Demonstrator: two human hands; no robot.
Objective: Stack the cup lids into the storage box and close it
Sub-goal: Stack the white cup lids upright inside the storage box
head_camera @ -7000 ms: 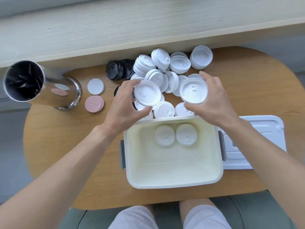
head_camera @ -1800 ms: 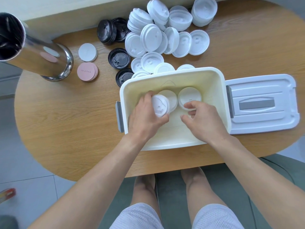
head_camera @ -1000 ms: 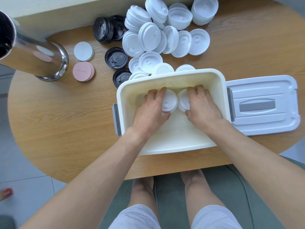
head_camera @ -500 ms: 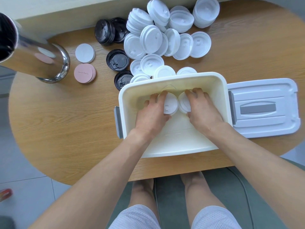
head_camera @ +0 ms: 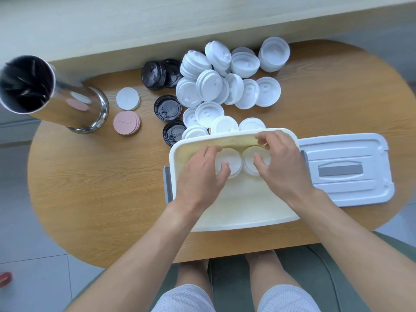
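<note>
Looking at how much is left, this one's barely started — the cream storage box [head_camera: 236, 219] only has two short stacks of white lids in it, the left stack [head_camera: 231, 162] and the right stack [head_camera: 249, 159], sitting side by side against the far wall, just touching each other. The big pile of loose white lids [head_camera: 225, 86] is on the table [head_camera: 101, 188] just beyond the box, plus a few black lids [head_camera: 167, 108] to its left, so I'd guess most of the job is ahead. The box cover [head_camera: 344, 172] lies flat on the table right beside the box's right end, handle side up, so closing hasn't begun. Left hand [head_camera: 202, 176] hovers over the left stack with loosely curled fingers, thumb tip resting on the top lid; it isn't really gripping anything. Right hand [head_camera: 279, 163] is over the right stack, fingers curled near the far rim — there's motion blur, so I can't tell if it's pinching something or just letting go. Orientation-wise, the stacked lids look to lie flat, though I can't tell which face is up, and the box's long axis runs left to right across the table, same as the cover. A steel canister [head_camera: 51, 95] and pink coasters [head_camera: 127, 122] sit off to the left.
</note>
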